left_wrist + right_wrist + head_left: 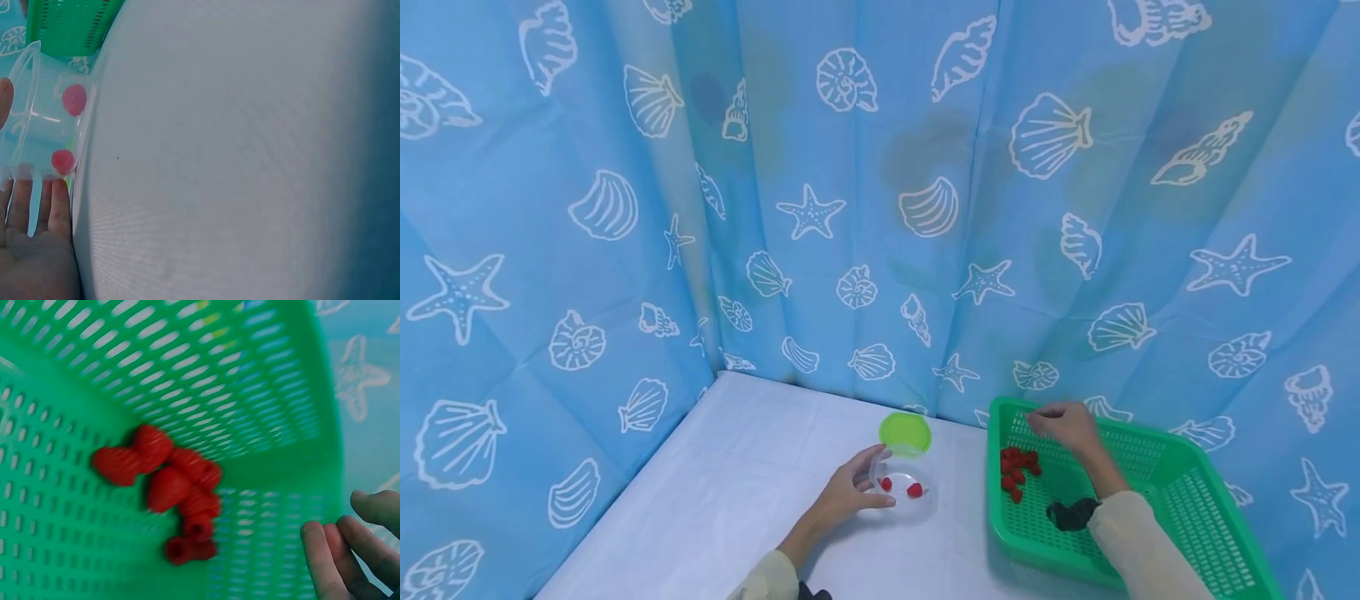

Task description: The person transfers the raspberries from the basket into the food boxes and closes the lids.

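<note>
My left hand point(842, 492) holds a clear plastic tub point(901, 502) by its left side, thumb on one side and fingers on the other. Two raspberries point(914, 490) lie apart inside the tub; the left wrist view shows them through its wall. Above the green basket point(1150, 440), near its back left corner, hovers my right hand point(1067, 425). Its fingers are bent a little, with the thumb apart from them and nothing between, as the right wrist view shows. Several raspberries point(169, 487) lie clustered on the basket floor below that hand.
A lime green round lid point(906, 432) lies on the white tabletop point(730, 483) just behind the tub. The basket's raised, perforated walls stand at the right. A blue curtain point(865, 208) with white shells hangs close behind the table and along its left side.
</note>
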`<state>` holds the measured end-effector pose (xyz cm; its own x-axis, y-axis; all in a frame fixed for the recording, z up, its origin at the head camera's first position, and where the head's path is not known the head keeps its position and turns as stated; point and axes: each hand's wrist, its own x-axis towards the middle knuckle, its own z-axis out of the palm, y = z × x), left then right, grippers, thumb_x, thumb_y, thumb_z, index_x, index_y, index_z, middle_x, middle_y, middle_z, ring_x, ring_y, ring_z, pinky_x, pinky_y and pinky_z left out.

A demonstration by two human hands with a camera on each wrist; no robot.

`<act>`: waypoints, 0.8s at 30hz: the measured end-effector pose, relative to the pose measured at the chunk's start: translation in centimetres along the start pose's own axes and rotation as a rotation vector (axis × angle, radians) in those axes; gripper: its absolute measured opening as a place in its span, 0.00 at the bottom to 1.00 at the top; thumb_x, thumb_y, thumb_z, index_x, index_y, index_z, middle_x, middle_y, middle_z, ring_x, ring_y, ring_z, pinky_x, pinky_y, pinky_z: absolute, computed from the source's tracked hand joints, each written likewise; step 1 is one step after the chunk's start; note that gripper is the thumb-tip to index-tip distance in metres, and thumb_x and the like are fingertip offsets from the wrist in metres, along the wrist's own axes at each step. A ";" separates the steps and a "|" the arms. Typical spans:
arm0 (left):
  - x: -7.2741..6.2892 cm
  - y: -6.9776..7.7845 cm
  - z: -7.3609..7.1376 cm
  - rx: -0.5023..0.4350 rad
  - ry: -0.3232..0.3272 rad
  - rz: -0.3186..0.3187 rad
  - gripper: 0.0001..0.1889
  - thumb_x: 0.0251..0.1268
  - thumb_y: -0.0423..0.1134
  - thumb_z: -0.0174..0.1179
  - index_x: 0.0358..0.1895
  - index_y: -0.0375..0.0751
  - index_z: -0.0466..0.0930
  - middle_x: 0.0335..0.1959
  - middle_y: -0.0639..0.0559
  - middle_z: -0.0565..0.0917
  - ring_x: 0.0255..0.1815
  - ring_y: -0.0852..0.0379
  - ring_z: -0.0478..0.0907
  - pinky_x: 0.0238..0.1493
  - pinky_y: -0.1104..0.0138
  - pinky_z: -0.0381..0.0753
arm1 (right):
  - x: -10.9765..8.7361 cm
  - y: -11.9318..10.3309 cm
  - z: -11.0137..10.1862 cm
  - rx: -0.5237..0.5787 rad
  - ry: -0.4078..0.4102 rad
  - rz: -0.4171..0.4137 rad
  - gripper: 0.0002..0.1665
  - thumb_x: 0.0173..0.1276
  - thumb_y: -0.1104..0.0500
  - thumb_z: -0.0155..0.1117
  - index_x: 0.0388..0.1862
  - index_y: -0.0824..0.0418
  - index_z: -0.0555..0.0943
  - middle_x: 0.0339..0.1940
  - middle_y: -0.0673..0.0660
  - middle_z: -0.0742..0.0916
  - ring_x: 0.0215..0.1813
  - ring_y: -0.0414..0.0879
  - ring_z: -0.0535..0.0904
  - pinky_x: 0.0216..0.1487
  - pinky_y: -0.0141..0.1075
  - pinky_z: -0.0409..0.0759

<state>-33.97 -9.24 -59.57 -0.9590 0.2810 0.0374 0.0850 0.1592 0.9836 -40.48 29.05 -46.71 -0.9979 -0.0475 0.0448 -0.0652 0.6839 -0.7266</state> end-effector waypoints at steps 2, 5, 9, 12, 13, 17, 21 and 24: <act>0.1 -0.1 -0.1 -0.009 -0.009 0.005 0.44 0.53 0.43 0.74 0.74 0.53 0.61 0.70 0.54 0.70 0.71 0.45 0.64 0.64 0.57 0.72 | 0.1 1.0 0.2 -0.010 -0.022 0.045 0.24 0.69 0.53 0.62 0.50 0.74 0.82 0.47 0.69 0.85 0.49 0.65 0.80 0.46 0.54 0.82; 0.1 -0.2 -0.1 -0.016 -0.015 0.006 0.44 0.53 0.43 0.74 0.74 0.53 0.61 0.69 0.54 0.70 0.71 0.45 0.65 0.64 0.56 0.72 | 0.4 2.4 0.5 0.013 -0.025 0.101 0.24 0.67 0.56 0.61 0.50 0.77 0.81 0.47 0.71 0.85 0.49 0.67 0.79 0.47 0.54 0.82; 0.0 -0.2 -0.1 -0.028 -0.014 -0.001 0.44 0.53 0.43 0.74 0.74 0.55 0.61 0.69 0.55 0.70 0.71 0.46 0.65 0.64 0.56 0.72 | 0.6 3.7 1.0 0.056 -0.023 0.145 0.22 0.64 0.58 0.64 0.46 0.77 0.82 0.35 0.65 0.88 0.39 0.58 0.85 0.44 0.51 0.83; 0.0 -0.2 -0.1 -0.026 -0.011 -0.006 0.44 0.53 0.44 0.74 0.74 0.55 0.61 0.69 0.56 0.70 0.71 0.47 0.64 0.64 0.55 0.71 | 0.6 4.3 1.2 0.003 -0.032 0.140 0.21 0.64 0.56 0.66 0.41 0.76 0.84 0.27 0.60 0.88 0.34 0.53 0.85 0.40 0.49 0.83; 0.1 -0.2 -0.1 -0.027 -0.011 -0.005 0.44 0.53 0.44 0.74 0.74 0.55 0.61 0.69 0.56 0.70 0.71 0.47 0.64 0.64 0.55 0.71 | 0.5 4.4 1.3 -0.018 -0.031 0.145 0.20 0.63 0.56 0.67 0.39 0.76 0.85 0.26 0.59 0.88 0.32 0.53 0.84 0.38 0.49 0.83; 0.2 -0.4 -0.2 -0.023 -0.011 0.000 0.44 0.53 0.44 0.74 0.74 0.54 0.61 0.69 0.55 0.70 0.71 0.46 0.64 0.64 0.55 0.71 | 0.5 5.4 1.6 -0.068 -0.037 0.159 0.18 0.62 0.57 0.66 0.34 0.74 0.86 0.23 0.59 0.87 0.30 0.52 0.83 0.34 0.48 0.83; 0.3 -0.5 -0.2 -0.012 -0.010 -0.005 0.44 0.52 0.45 0.74 0.74 0.55 0.61 0.69 0.55 0.70 0.71 0.46 0.65 0.64 0.54 0.71 | 0.4 6.0 1.9 -0.027 -0.034 0.209 0.17 0.60 0.58 0.67 0.35 0.75 0.85 0.25 0.60 0.88 0.31 0.54 0.84 0.39 0.51 0.83; 0.4 -0.5 -0.2 -0.002 -0.007 -0.014 0.45 0.52 0.46 0.74 0.74 0.56 0.61 0.69 0.55 0.70 0.71 0.46 0.65 0.64 0.55 0.72 | 0.4 6.2 1.9 -0.013 -0.012 0.234 0.17 0.58 0.59 0.69 0.35 0.75 0.85 0.26 0.60 0.88 0.32 0.54 0.84 0.43 0.53 0.82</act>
<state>-34.40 -9.40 -60.03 -0.9580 0.2858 0.0226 0.0712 0.1609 0.9844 -41.31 31.85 -52.50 -0.9857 0.1049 -0.1320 0.1678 0.6865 -0.7075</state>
